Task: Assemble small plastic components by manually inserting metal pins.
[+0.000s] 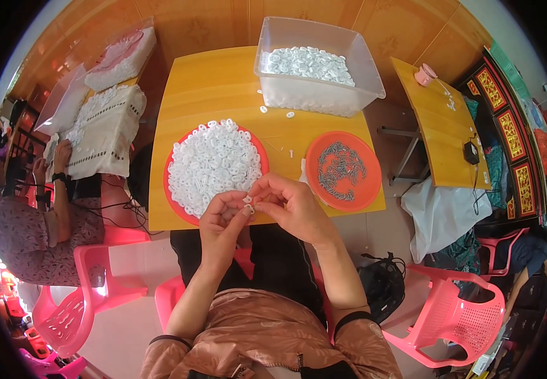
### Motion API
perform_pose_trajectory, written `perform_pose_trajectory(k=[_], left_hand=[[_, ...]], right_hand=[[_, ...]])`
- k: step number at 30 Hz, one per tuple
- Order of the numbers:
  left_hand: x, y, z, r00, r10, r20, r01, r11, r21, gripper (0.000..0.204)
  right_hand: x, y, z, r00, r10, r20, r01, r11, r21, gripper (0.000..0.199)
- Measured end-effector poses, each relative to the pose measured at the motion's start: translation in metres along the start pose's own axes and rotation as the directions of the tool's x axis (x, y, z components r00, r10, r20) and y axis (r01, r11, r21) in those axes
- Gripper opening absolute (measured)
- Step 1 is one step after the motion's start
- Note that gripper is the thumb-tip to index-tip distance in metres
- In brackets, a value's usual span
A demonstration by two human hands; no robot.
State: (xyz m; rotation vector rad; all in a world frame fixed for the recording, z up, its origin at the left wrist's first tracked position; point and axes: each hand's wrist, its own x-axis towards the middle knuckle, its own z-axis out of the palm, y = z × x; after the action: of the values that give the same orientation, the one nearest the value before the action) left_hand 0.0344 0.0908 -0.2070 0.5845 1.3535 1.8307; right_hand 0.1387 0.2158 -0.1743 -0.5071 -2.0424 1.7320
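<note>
A small white plastic piece (247,201) is pinched between the fingertips of the left hand (222,221) and the right hand (292,207), held just above the near edge of the yellow desk (223,82). Both hands are closed narrowly on it; whether it is one piece or two pressed together cannot be told, too small. Just beyond the left hand a red plate (258,146) is seen heaped with white plastic rings (213,161). To its right an orange plate (365,189) is loaded with small grey metal parts (341,169), near the right hand. At the far desk edge a clear plastic bin (365,63) is filled with more white pieces. A few loose rings are scattered on the desk between bin and plates. At far left another person's hands (59,158) are seen at a white sack.
</note>
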Motion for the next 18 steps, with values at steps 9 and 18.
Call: perform_pose_trajectory(k=[9,18], left_hand=[[0.0001,-0.0019,0.0001,0.997,0.063,-0.035,-0.062,0.998,0.031,0.021],[0.0002,-0.0082,-0.0041,0.997,0.045,-0.059,-0.042,0.998,0.045,0.023]], right_hand=[[0.0019,0.0019,0.0024,0.999,-0.019,-0.031,0.019,1.0,0.017,0.016],[0.0023,0.0082,0.0103,0.997,-0.036,-0.069,0.032,0.997,-0.066,0.017]])
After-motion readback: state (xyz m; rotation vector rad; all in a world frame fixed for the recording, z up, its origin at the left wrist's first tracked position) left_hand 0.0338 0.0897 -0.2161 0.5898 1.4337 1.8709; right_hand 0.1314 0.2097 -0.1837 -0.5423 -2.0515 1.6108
